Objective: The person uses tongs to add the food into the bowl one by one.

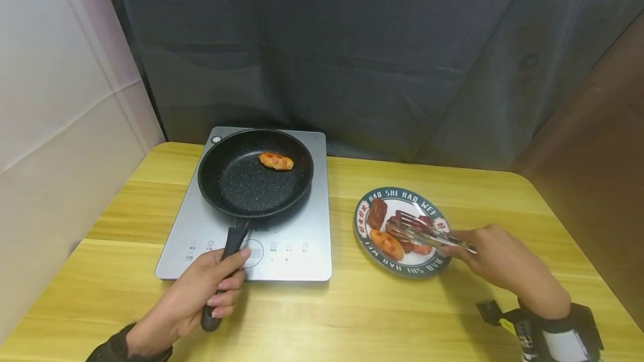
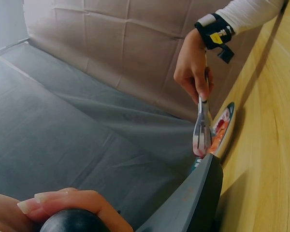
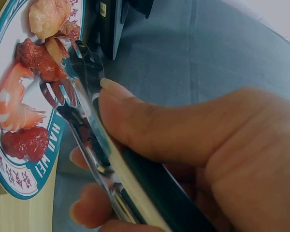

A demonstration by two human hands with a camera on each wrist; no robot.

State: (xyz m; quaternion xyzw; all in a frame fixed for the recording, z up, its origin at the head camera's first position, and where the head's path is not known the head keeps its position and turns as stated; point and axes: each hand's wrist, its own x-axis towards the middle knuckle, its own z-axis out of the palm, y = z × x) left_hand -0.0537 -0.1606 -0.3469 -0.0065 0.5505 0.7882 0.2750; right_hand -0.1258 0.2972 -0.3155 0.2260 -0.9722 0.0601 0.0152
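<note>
1. At lower left of the head view, we see the left hand clamped on the frying pan's handle, its fingers curled round and its thumb laid along the top. We take this grip to be there to steady the pan.
2. Left of the middle, the frying pan sits over the silver cooktop, its handle pointing down the frame towards the person, which we judge puts it within easy reach. We cannot tell whether the pan's base rests fully flat.
3. In the pan's upper right lies one browned piece of food, with bare dark surface around it.
4. Right of the middle, the plate lies on the wooden table, beside the cooktop but apart from it, which we think leaves the right hand room. A dark brown piece and an orange-brown piece lie towards its left; the right wrist view also shows a shrimp and a red piece.
5. At right, the right hand is clamped on the tongs, thumb on one arm, presumably to control the squeeze. Their tips reach in among the food; we cannot tell whether they pinch any.
</note>
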